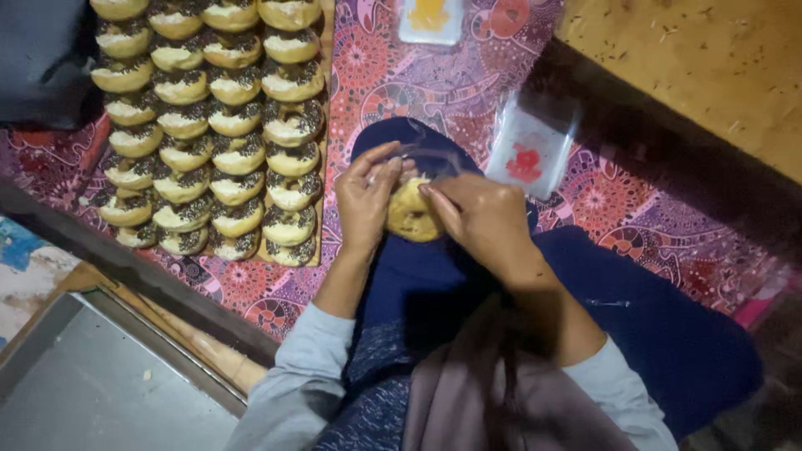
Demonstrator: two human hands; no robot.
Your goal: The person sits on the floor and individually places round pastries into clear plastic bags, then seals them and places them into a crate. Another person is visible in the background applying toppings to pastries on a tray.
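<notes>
Over the lap: both hands meet above dark blue trousers (652,317), working on a single round pastry (413,213).
Left hand (366,200): fingers curled and closed on a thin clear plastic bag (426,157), pinching its edge up beside the pastry, seemingly to keep the mouth of the bag spread.
Right hand (484,219): wrapped around the pastry from the other side, fingertips pressed onto its top edge; it holds the pastry firmly, tipped toward the bag opening.
Pastry: golden brown, between the two hands, touching both, just under the film of plastic. Whether it is partly inside the bag I cannot tell.
Tray of pastries (327,50): a wooden board to the person's left, packed with rows of similar rounds topped with pale cream and dark sprinkles (292,125), set near so one can be picked up with little stretch.
Spare wrappers: a clear packet with a red print (530,154) lies just beyond the right hand; another with a yellow print (430,18) sits further off at the top edge.
Cloth (401,83): a patterned red and purple sheet spread on the floor under everything, likely to keep the food and packets off the ground.
Edges: a wooden surface (710,67) at upper right, a grey metal sheet (92,384) at lower left.
</notes>
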